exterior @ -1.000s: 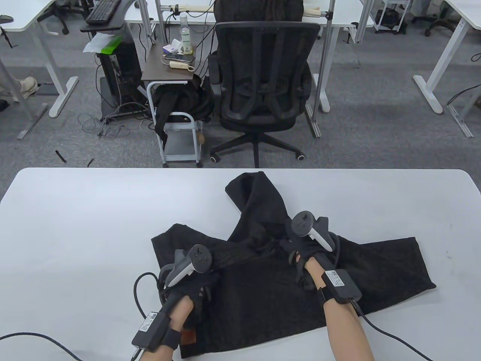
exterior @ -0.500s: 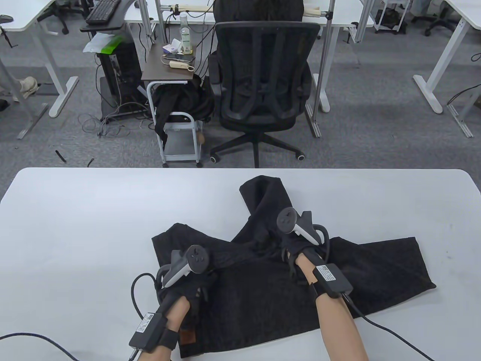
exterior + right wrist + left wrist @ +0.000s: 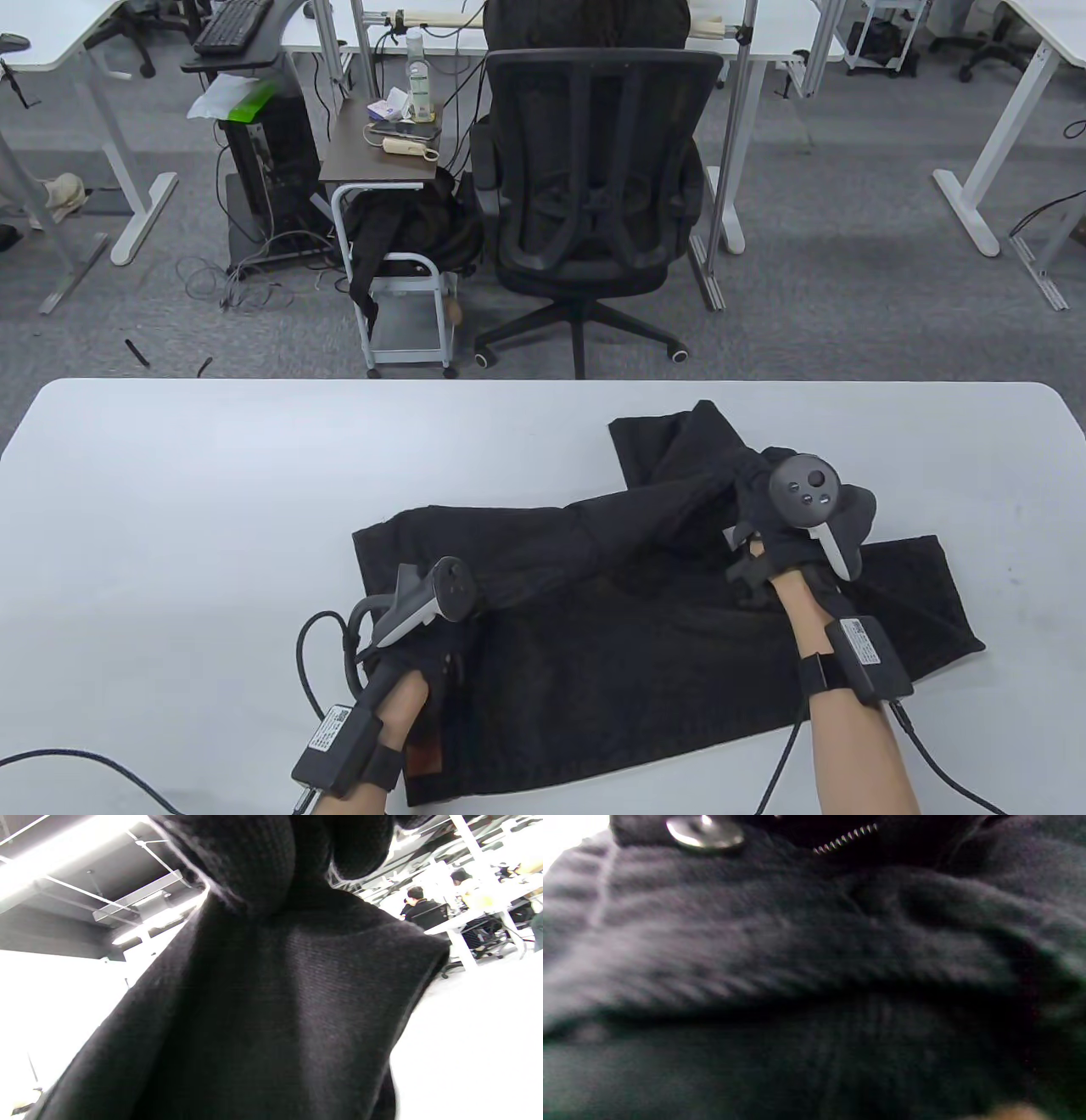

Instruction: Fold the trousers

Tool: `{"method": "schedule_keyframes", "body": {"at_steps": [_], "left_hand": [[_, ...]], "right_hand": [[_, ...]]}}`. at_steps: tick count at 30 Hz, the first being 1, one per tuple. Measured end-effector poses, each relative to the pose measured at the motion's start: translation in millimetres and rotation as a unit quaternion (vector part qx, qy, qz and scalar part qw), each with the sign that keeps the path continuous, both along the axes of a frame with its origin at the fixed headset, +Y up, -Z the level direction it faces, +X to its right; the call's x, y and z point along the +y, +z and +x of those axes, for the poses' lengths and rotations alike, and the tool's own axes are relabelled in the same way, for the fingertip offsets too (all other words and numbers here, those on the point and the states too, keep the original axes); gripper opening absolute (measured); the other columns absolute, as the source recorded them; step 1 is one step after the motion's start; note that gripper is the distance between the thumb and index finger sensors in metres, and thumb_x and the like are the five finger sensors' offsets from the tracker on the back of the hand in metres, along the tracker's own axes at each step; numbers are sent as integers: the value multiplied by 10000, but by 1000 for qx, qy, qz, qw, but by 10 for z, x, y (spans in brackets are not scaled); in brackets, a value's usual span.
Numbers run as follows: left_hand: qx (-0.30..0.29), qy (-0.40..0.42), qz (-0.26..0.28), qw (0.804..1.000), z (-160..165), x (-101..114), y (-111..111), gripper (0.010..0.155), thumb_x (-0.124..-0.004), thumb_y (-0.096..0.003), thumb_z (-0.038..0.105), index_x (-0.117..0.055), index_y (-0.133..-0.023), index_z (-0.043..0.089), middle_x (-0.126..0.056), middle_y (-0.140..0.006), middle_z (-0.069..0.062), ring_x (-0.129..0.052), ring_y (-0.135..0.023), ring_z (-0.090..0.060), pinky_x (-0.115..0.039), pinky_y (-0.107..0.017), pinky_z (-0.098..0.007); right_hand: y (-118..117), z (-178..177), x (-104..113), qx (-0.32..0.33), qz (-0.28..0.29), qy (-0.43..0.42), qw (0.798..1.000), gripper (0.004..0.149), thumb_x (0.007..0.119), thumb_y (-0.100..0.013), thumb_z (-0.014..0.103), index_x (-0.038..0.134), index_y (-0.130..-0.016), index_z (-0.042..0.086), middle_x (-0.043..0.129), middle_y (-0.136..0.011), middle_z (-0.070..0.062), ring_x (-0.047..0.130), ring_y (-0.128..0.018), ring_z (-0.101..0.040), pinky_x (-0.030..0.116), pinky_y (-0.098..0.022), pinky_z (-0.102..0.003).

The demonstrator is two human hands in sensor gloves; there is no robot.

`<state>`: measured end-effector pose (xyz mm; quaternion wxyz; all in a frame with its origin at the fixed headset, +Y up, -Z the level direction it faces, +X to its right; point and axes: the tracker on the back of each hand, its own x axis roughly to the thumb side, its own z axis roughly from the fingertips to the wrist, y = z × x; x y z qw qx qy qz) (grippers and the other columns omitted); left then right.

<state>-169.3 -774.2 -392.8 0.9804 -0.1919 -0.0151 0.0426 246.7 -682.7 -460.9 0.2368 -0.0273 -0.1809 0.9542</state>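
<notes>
two gloved hands are on the black trousers [image 3: 645,628]. the right hand [image 3: 780,543] grips a bunched stretch of one trouser leg [image 3: 670,450], holding it up off the table [image 3: 187,509], so the cloth runs taut in a ridge from that hand toward the left hand. in the right wrist view the cloth hangs from the gloved fingers [image 3: 254,853] at the top edge and fills most of the frame; the fingers are closed around the bunch. the free end of this leg drapes beyond the right hand, toward the far edge of the table.

the left hand [image 3: 424,645] rests on the waist end of the trousers, near the table's near edge. its fingers are hidden under the tracker [image 3: 433,594] and the dark cloth, so i cannot tell whether they pinch the cloth or only press it down. the left wrist view is blurred and very close: dark ribbed cloth, with a metal button [image 3: 704,832] and a short run of zipper teeth [image 3: 846,838] at the top edge.

the rest of the trousers lies flat on the white table, the other leg [image 3: 899,594] stretching out to the right, under and past the right forearm. a small brown patch [image 3: 422,758] shows on the waist beside the left wrist. cables [image 3: 322,645] trail from both wrists toward the near edge.

beyond the table a black office chair [image 3: 594,187] stands on grey carpet, with a small cart [image 3: 399,212] to its left.
</notes>
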Motion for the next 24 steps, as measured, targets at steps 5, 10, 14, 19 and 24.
{"method": "schedule_keyframes", "body": {"at_steps": [5, 10, 14, 19, 24], "left_hand": [[67, -57, 24, 996, -324, 32, -41, 584, -704, -523, 353, -478, -1059, 307, -383, -1231, -14, -354, -1151, -350, -358, -804, -612], [81, -32, 33, 996, -464, 83, -50, 598, -703, -519, 379, -484, -1067, 287, -373, -1231, -24, -346, -1145, -359, -370, -796, -610], [18, -2, 61, 998, -102, 228, -4, 658, -699, -508, 480, -424, -1081, 310, -330, -1239, -20, -347, -1148, -364, -389, -795, -608], [-29, 66, 17, 997, 325, 143, 61, 738, -687, -504, 548, -301, -1095, 331, -252, -1248, -42, -323, -1149, -394, -428, -787, -622], [-2, 15, -63, 998, 131, -160, -6, 748, -605, -505, 600, -177, -1079, 387, -99, -1236, 17, -116, -1145, -339, -248, -797, -608]], "right_hand": [[167, -133, -224, 120, -111, 21, 986, 407, 835, -461, 259, 836, -868, 244, 757, -982, -68, 652, -963, -394, 492, -727, -606], [336, -449, -590, 176, -182, 105, 962, 408, 834, -457, 251, 847, -863, 214, 831, -947, -100, 777, -899, -401, 546, -706, -604], [418, -839, -893, 215, -206, 167, 940, 401, 834, -452, 248, 853, -851, 213, 857, -930, -88, 794, -888, -396, 571, -696, -591], [692, -1394, -996, 278, -201, 247, 907, 412, 826, -446, 270, 839, -850, 192, 875, -891, -102, 845, -828, -353, 617, -676, -562], [609, -1241, -761, 299, -265, 133, 907, 496, 785, -468, 335, 754, -946, 207, 769, -1003, -97, 753, -918, -379, 562, -706, -575]]}}
